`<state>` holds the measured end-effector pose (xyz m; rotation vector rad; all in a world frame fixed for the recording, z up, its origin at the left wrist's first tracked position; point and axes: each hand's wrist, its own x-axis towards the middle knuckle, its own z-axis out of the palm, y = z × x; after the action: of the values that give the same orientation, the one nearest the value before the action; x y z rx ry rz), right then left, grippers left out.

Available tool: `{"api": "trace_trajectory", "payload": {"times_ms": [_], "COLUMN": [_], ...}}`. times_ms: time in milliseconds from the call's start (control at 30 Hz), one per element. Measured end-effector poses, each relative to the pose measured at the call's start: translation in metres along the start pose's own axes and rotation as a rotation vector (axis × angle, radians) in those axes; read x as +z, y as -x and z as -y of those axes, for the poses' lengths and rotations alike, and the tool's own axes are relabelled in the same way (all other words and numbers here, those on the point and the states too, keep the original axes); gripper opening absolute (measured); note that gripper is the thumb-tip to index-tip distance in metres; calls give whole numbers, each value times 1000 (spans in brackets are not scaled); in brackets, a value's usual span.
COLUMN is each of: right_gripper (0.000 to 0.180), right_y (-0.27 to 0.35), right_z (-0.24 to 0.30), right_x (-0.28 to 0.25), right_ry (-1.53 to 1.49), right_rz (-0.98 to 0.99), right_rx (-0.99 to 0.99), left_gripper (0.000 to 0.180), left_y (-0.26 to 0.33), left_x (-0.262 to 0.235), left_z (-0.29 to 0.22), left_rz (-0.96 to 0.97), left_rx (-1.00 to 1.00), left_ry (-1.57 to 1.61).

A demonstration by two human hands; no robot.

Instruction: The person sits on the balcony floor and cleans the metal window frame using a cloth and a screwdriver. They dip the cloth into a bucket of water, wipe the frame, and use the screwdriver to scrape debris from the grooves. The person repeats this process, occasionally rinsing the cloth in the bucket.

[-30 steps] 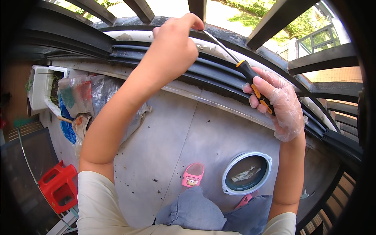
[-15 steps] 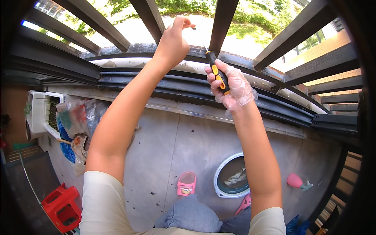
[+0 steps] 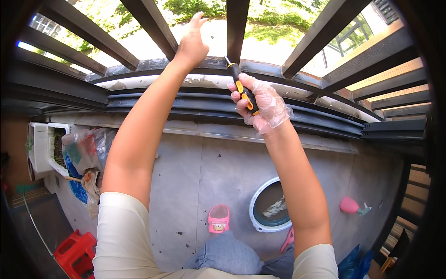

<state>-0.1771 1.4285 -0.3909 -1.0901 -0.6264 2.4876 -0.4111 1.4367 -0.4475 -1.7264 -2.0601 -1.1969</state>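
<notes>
The right hand (image 3: pixel 260 100), in a thin clear glove, has its fingers wrapped tight around the black-and-yellow handle of a screwdriver (image 3: pixel 242 88), whose tip points up at the dark window rail (image 3: pixel 139 95), just below a vertical bar (image 3: pixel 238 23). The bare left hand (image 3: pixel 191 42) reaches up left of that bar, fingers loosely extended and close together, holding nothing. Far below the rail lie a white bucket (image 3: pixel 269 204) and a pink slipper (image 3: pixel 218 218).

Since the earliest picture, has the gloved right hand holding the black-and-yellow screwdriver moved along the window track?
Yes: the right hand with the black-and-yellow screwdriver moved left along the dark window track, toward the left hand.
</notes>
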Motion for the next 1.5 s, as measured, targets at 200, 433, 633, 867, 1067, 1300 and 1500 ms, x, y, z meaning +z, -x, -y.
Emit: {"api": "trace_trajectory", "payload": {"times_ms": [200, 433, 633, 867, 1067, 1300, 1500], "right_gripper": [24, 25, 28, 31, 39, 39, 39], "right_y": [24, 28, 28, 41, 39, 106, 242], "right_z": [7, 7, 0, -9, -12, 0, 41], "right_x": [-19, -19, -7, 8, 7, -12, -70], "right_ry": [-26, -485, -586, 310, 687, 819, 949], "right_rz": [-5, 230, 317, -31, -139, -136, -463], "right_rx": [71, 268, 305, -161, -419, -299, -219], "left_gripper": [75, 60, 70, 65, 61, 54, 46], "left_y": [-5, 34, 45, 33, 45, -1, 6], "left_x": [-3, -21, -26, -32, -33, 4, 12], "left_z": [-11, -38, -36, -36, -31, 0, 92], "left_rz": [17, -74, 93, 0, 101, -2, 486], "left_rx": [-271, -59, 74, -216, 204, 63, -752], "left_ry": [70, 187, -1, 283, -163, -163, 563]}}
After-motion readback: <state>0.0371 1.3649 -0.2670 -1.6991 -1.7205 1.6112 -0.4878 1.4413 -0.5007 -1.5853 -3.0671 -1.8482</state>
